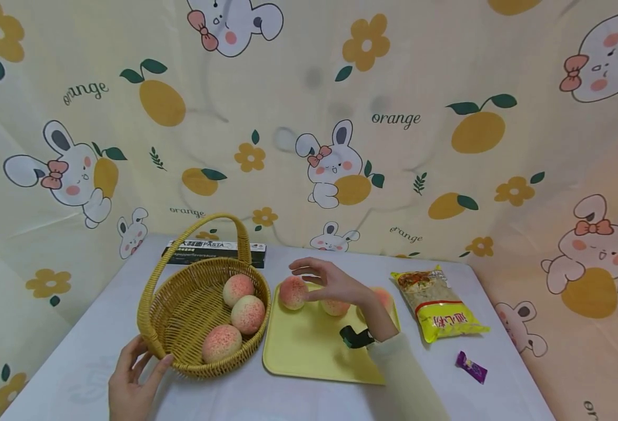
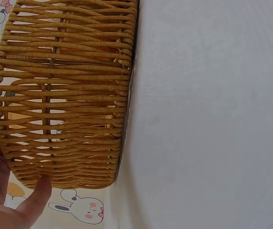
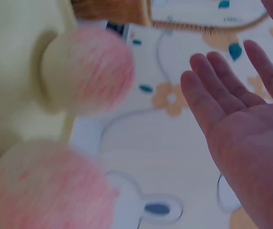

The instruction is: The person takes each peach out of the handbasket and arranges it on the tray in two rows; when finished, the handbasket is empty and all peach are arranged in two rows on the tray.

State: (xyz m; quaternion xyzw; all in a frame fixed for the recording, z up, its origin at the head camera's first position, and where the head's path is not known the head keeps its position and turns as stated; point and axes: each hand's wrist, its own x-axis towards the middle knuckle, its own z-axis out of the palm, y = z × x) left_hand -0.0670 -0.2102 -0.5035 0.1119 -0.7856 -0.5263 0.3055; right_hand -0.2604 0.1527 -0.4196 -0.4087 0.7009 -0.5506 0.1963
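My left hand holds the wicker basket at its near left side, by the foot of the tall handle. In the left wrist view the thumb lies against the woven wall. Inside the basket sit three pink-and-cream peaches, along its right side. My right hand is over the back of the yellow tray, fingers spread, with nothing in its grasp. Right by its fingers is a peach at the tray's back left corner. Two more peaches on the tray are partly hidden by the hand and wrist.
Behind the basket lies a black pasta box. To the right of the tray are a yellow food packet and a small purple wrapped snack. A patterned cloth hangs behind the white table.
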